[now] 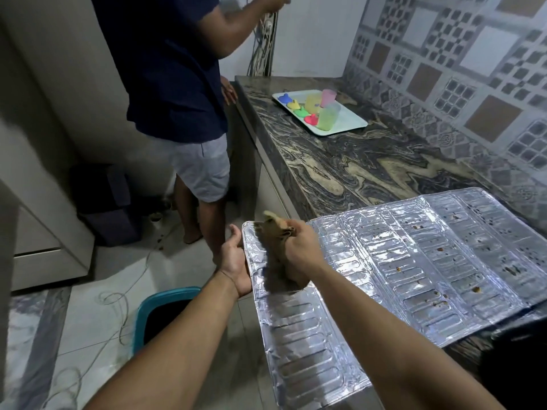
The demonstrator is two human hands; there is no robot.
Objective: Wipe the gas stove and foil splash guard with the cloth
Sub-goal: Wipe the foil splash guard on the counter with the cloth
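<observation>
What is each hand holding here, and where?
Right hand grips the bunched cloth near its top. Left hand holds the foil guard by its left edge.

Home kitchen: marbled stone counter (355,161), patterned wall tiles (444,63), tray (352,121) of coloured plastic cups (328,115), tiled floor (97,279).

We see the foil splash guard (399,270) lying flat on the near end of the worktop (355,161), its left part jutting out past the worktop's edge over the floor (88,321). On that overhanging part sits the cloth (278,255), with the right hand (299,247) on it and the left hand (233,264) at the guard's left edge. Farther back on the worktop lies a tray (346,122) with cups (325,108) in it; a bin (162,315) stands on the floor to the left, and another person (177,84) stands behind it.
</observation>
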